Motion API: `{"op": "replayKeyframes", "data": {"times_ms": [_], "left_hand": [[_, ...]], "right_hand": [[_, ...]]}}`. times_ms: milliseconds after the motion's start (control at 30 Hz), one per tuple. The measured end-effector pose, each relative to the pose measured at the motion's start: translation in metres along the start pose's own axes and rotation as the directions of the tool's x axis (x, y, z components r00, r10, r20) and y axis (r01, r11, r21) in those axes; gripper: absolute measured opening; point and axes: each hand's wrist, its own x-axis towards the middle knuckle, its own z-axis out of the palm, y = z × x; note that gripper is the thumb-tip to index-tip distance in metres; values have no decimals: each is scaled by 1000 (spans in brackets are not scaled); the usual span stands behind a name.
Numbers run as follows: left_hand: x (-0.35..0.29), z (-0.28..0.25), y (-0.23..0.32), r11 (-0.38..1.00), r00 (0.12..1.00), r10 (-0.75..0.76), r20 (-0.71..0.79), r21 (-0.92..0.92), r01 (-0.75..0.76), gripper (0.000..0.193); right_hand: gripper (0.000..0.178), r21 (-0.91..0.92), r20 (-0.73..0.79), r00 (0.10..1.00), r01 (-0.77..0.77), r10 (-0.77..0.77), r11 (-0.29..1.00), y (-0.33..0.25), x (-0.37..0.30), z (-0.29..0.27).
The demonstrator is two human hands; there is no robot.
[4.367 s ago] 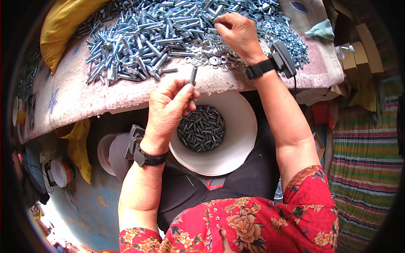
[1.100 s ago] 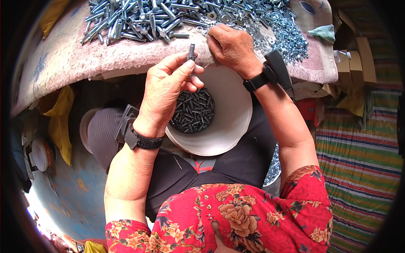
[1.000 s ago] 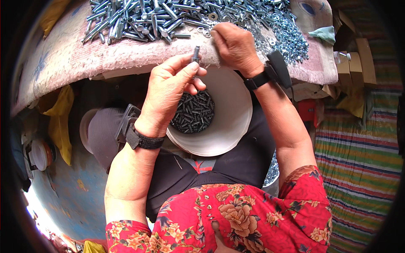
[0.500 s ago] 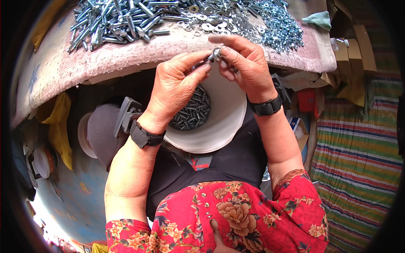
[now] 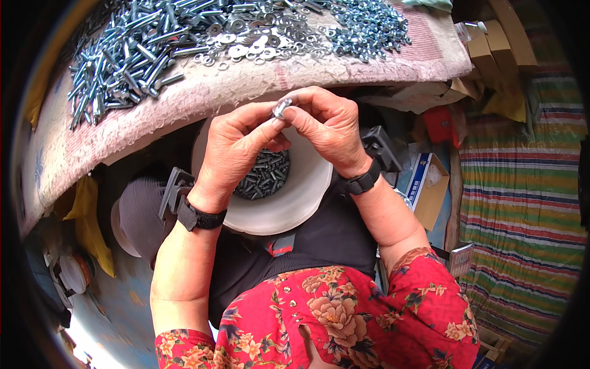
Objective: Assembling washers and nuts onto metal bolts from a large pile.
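Note:
My left hand [image 5: 230, 147] and my right hand [image 5: 329, 126] meet over a white bucket, fingertips pinched together. Between them is a small silvery bolt [image 5: 283, 109] with a ring-like washer or nut at its end. The left thumb and fingers close on its shaft, mostly hidden by them. My right thumb and forefinger grip the ringed end; whether it is a washer or a nut I cannot tell. Below, the white bucket [image 5: 310, 181] stands between my legs with many dark bolts [image 5: 265, 175] at its bottom.
A cloth-covered table [image 5: 246, 80] curves ahead, bearing a pile of long bolts [image 5: 132, 64], flat washers [image 5: 258, 46] and small nuts [image 5: 372, 31]. Right of my legs is an open cardboard box [image 5: 433, 194]. A dark cap-like thing [image 5: 144, 212] lies left; striped sheeting [image 5: 522, 215] covers the right side.
The view has shifted, so the table piles show more to the left. Both hands, still pinching the bolt, have drawn closer together, and less of its shaft shows.

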Motion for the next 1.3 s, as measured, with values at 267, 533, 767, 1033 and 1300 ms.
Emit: {"op": "replayKeyframes", "data": {"times_ms": [267, 533, 767, 1033, 1300], "left_hand": [[6, 1, -4, 1000, 1000, 12, 6, 9, -12, 24], [6, -3, -1, 1000, 998, -12, -59, -19, 11, 19], [-2, -10, 0, 999, 997, -21, -75, -46, 17, 19], [-8, -17, 6, 1000, 997, -20, -73, -7, 20, 23], [-10, -19, 9, 1000, 999, -7, -39, -15, 6, 22]], "right_hand": [[19, -923, 261, 840, 361, -476, 130, -8, 94, -100], [9, -916, 398, 889, 371, -228, -153, 2, 122, -99], [14, -881, 418, 906, 389, -59, -270, -4, 130, -95], [13, -825, 214, 893, 383, -396, 417, -26, 105, -65], [11, -498, 105, 861, 478, -497, 724, -4, 33, 16]]}}
